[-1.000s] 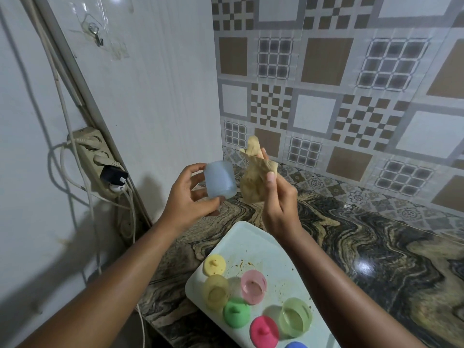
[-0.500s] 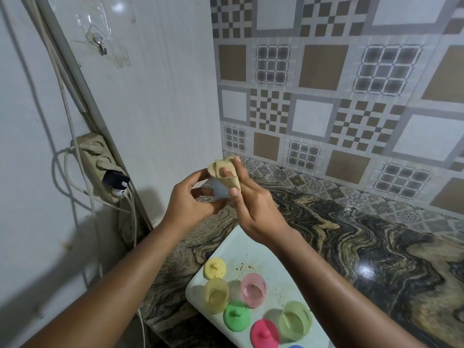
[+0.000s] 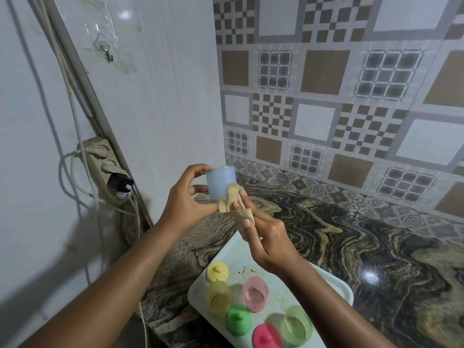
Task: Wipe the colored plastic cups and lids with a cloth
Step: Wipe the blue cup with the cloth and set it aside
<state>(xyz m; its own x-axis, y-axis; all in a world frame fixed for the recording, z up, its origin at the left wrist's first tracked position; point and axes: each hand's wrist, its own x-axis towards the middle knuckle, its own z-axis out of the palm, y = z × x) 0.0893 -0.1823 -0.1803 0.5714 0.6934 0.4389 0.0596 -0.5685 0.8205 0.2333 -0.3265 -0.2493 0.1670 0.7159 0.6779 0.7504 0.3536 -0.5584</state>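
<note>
Blue cup (image 3: 221, 182) mid-frame, gripped by left hand (image 3: 187, 199); right hand (image 3: 268, 239) pinches cloth (image 3: 236, 204) against its lower edge; remaining cups and lids (image 3: 255, 293) on tray (image 3: 334, 280), lower centre, likely unwiped

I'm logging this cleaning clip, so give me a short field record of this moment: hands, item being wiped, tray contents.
Left hand: holds pale blue translucent plastic cup
Right hand: grips crumpled beige cloth against that cup's lower side
Tray: white plastic tray holds yellow cup, pink cup, light green cup, yellow lid, green lid, pink lid
Surface: dark marbled countertop
</note>
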